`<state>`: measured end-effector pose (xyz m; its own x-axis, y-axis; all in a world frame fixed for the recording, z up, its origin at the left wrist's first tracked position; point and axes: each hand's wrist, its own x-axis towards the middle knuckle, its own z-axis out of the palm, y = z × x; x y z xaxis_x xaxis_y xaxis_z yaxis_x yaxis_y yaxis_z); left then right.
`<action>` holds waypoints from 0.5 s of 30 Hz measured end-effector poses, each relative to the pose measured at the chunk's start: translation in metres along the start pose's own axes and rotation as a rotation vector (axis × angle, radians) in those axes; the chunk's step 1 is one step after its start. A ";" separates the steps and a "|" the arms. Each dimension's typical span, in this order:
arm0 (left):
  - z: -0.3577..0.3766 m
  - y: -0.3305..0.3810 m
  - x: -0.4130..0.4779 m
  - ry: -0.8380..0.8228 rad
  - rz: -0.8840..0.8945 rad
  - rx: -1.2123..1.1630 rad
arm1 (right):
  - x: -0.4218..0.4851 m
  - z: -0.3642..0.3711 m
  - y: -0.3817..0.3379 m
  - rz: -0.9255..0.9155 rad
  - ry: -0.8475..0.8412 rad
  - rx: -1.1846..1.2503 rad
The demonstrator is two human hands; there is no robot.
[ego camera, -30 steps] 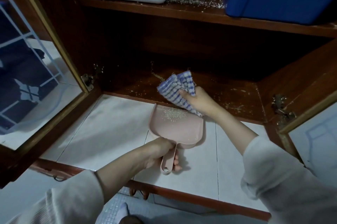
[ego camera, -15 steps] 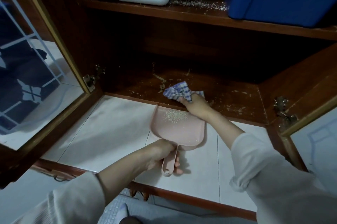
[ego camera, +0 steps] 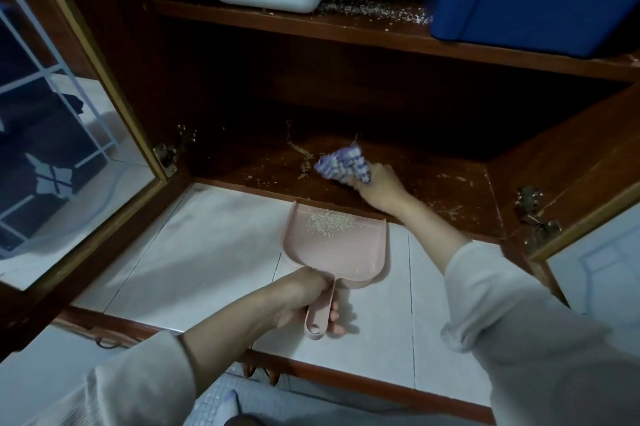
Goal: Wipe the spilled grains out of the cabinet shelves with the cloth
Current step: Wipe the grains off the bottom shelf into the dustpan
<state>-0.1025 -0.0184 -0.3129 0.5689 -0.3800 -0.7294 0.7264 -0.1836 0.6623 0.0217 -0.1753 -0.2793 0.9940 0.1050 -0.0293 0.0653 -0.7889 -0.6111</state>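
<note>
Dark wooden cabinet, doors open, white tile floor in front. Right hand (ego camera: 379, 188) bunches checked cloth (ego camera: 343, 165) on bottom shelf (ego camera: 433, 183) – scattered grains (ego camera: 301, 162) just left of it. Left hand (ego camera: 301, 297) grips pink dustpan (ego camera: 336, 249) handle – pan lip at shelf edge, grains inside.

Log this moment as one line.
phase: wiping lower shelf | right hand: grips cloth on shelf | left hand: holds dustpan at shelf edge | grains: in dustpan, on lower shelf, on upper shelf
</note>
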 end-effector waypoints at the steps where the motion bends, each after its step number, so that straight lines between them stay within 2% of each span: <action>1: 0.001 0.000 0.000 0.006 0.002 -0.014 | -0.005 0.008 0.003 -0.007 -0.045 -0.065; 3: 0.002 -0.001 0.000 0.028 0.000 -0.024 | -0.015 0.019 0.006 -0.003 -0.063 -0.088; 7: 0.004 -0.005 -0.001 0.072 0.010 -0.029 | -0.022 0.012 0.000 -0.017 -0.062 0.097; 9: 0.005 -0.005 -0.004 0.101 0.023 -0.024 | -0.021 0.002 -0.002 -0.010 0.000 0.180; 12: 0.003 -0.007 -0.008 0.149 0.054 0.011 | -0.017 -0.009 -0.001 -0.001 0.090 0.167; 15: 0.004 -0.010 -0.012 0.168 0.069 0.082 | -0.015 -0.014 0.000 0.009 0.096 0.143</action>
<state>-0.1182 -0.0150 -0.3099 0.6774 -0.2385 -0.6959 0.6537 -0.2387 0.7181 0.0079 -0.1851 -0.2676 0.9988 0.0341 0.0364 0.0499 -0.6948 -0.7174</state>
